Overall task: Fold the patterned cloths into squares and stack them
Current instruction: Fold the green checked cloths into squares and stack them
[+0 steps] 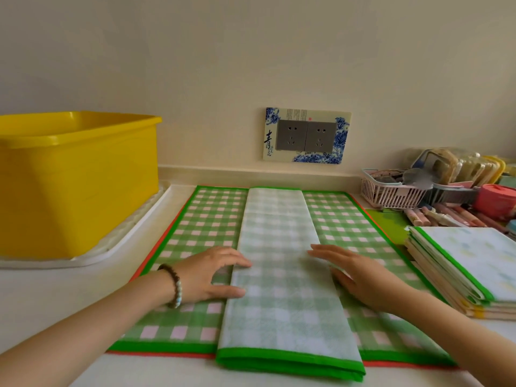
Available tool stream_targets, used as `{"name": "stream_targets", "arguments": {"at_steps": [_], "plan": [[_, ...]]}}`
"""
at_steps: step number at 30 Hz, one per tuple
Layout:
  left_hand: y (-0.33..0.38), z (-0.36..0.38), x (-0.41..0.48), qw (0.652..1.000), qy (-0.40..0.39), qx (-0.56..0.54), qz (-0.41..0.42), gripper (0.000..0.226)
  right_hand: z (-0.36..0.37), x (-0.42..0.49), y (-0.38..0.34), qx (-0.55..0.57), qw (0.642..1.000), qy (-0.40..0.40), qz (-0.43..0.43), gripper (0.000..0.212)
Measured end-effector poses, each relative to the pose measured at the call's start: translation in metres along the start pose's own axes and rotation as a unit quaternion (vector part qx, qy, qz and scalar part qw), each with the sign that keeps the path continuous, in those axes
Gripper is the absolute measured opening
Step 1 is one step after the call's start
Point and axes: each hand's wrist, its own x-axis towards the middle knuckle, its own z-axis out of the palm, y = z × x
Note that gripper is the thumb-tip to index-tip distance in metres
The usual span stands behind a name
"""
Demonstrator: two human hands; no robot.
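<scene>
A green-checked cloth folded into a long narrow strip (282, 275) lies lengthwise, pale side up, on top of a flat green-checked cloth (206, 227) with a green border. An orange edge of another cloth (156, 252) shows beneath that. My left hand (212, 275), with a bead bracelet on the wrist, rests flat at the strip's left edge, fingertips touching it. My right hand (360, 277) lies flat against the strip's right edge. Neither hand grips anything. A stack of folded cloths (469, 269) sits at the right.
A yellow plastic tub (75, 177) stands on a white tray (117, 247) at the left. A white basket (391, 194), pens, a pink container (497, 199) and packets crowd the back right. A wall socket (307, 135) is on the wall behind.
</scene>
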Motion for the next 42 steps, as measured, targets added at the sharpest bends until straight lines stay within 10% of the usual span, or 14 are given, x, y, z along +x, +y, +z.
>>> {"name": "stream_targets", "arguments": {"at_steps": [13, 17, 22, 27, 34, 42], "plan": [[0.0, 0.003, -0.015, 0.98, -0.167, 0.107, 0.003, 0.13, -0.012, -0.019, -0.008, -0.199, 0.953, 0.02, -0.229, 0.082], [0.0, 0.002, -0.013, 0.974, -0.186, 0.127, -0.002, 0.134, -0.011, -0.016, -0.012, -0.184, 0.956, 0.043, -0.226, 0.059], [0.0, 0.004, -0.017, 0.995, -0.098, 0.022, -0.015, 0.117, -0.003, -0.016, -0.015, -0.142, 0.973, 0.046, -0.174, 0.048], [-0.005, 0.004, -0.011, 0.987, 0.013, -0.157, -0.031, 0.037, -0.008, -0.012, -0.017, 0.014, 0.999, 0.01, -0.04, 0.039], [-0.005, -0.002, 0.013, 0.99, 0.104, -0.085, -0.031, 0.014, -0.006, 0.018, -0.009, 0.216, 0.967, 0.074, 0.109, 0.01], [-0.003, 0.007, 0.041, 0.957, 0.16, -0.195, -0.142, 0.061, -0.005, 0.046, -0.004, 0.292, 0.915, 0.077, 0.267, 0.018]]}}
